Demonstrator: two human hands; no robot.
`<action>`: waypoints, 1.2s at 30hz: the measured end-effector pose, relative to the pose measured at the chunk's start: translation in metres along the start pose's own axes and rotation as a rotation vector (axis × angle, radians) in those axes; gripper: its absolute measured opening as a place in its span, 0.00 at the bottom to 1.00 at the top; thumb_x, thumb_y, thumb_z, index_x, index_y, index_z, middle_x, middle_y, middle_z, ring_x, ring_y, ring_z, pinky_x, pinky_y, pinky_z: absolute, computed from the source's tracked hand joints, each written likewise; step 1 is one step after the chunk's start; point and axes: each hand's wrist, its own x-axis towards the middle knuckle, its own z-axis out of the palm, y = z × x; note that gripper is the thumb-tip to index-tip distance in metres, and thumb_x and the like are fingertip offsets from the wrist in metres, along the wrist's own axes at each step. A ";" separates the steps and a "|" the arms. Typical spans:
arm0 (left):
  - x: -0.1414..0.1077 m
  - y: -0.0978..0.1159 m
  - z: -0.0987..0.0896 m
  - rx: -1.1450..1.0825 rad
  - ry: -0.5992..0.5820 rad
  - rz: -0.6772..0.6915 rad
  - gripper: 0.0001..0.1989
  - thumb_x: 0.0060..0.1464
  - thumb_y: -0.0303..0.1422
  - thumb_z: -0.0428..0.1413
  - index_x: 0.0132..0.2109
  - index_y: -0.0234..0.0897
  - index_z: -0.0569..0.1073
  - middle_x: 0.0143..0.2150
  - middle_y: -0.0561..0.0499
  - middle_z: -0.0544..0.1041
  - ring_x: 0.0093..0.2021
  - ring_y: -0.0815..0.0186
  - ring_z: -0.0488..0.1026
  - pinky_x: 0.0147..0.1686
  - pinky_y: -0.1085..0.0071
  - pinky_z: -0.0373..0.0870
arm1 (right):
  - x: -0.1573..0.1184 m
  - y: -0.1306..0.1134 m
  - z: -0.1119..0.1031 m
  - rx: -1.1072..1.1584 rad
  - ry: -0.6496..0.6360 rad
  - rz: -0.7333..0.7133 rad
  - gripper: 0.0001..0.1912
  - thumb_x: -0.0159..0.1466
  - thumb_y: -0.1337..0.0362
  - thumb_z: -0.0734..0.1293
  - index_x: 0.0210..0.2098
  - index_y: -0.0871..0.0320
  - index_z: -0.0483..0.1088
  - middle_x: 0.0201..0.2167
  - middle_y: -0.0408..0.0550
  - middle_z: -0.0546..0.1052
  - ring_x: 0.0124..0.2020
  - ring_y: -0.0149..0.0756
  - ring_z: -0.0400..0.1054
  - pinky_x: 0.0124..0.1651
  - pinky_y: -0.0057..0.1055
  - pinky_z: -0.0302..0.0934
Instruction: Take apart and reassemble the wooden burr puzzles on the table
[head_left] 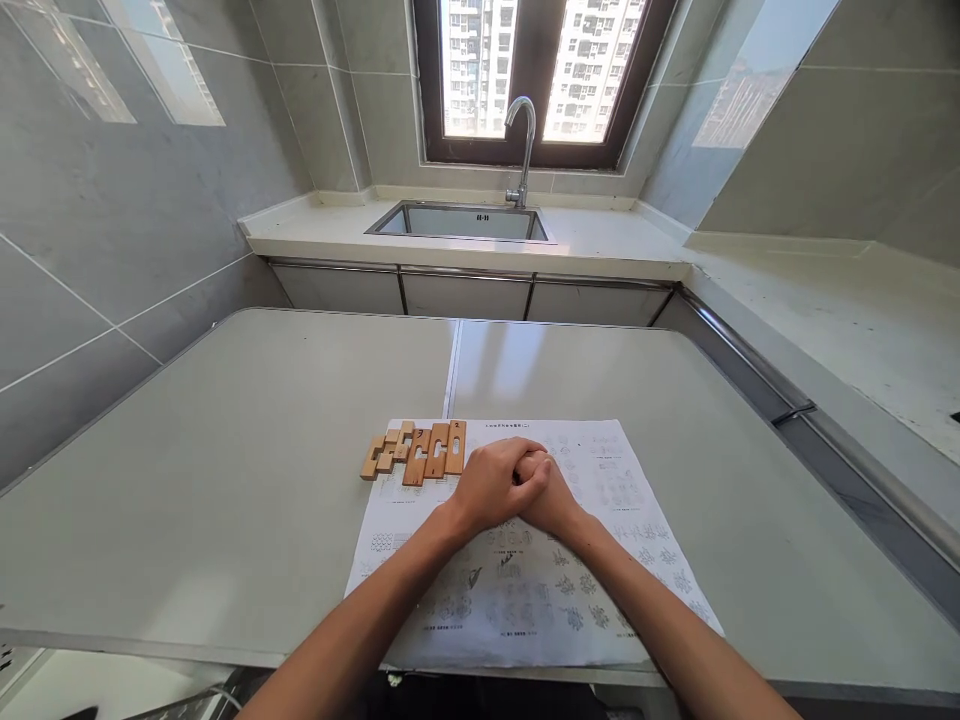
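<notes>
Both hands are clasped together over a large printed paper sheet. My left hand (496,482) lies on top, its fingers wrapped round my right hand (549,492), whose fingers are mostly hidden beneath. Several flat wooden pieces with cut-out slots stand side by side just left of my left hand, across the upper left of the sheet (645,510). The rightmost wooden piece (455,448) has a long slot and a mark near its top. Smaller, lighter wooden pieces (370,458) lie at the left end of the row, partly past the paper's edge.
The pale table (225,480) has a seam running away from the sheet. Beyond it are a counter (600,228) with a sink (457,220), a tap (523,150) and a window. Tiled walls and a side counter (862,300) flank the table.
</notes>
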 end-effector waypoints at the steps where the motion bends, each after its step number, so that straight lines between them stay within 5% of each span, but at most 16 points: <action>1: 0.000 0.000 0.000 0.000 0.001 0.001 0.12 0.64 0.37 0.54 0.50 0.40 0.78 0.47 0.47 0.84 0.48 0.57 0.81 0.48 0.63 0.76 | 0.000 0.000 0.000 -0.002 -0.001 0.000 0.09 0.56 0.73 0.66 0.21 0.59 0.72 0.21 0.49 0.77 0.23 0.35 0.70 0.24 0.28 0.50; 36: 0.001 0.004 -0.001 0.005 -0.002 -0.012 0.11 0.64 0.36 0.54 0.48 0.39 0.78 0.46 0.47 0.84 0.47 0.57 0.80 0.47 0.64 0.76 | -0.001 -0.003 -0.002 -0.018 -0.024 0.032 0.08 0.58 0.73 0.67 0.23 0.61 0.73 0.23 0.49 0.78 0.26 0.35 0.71 0.26 0.26 0.52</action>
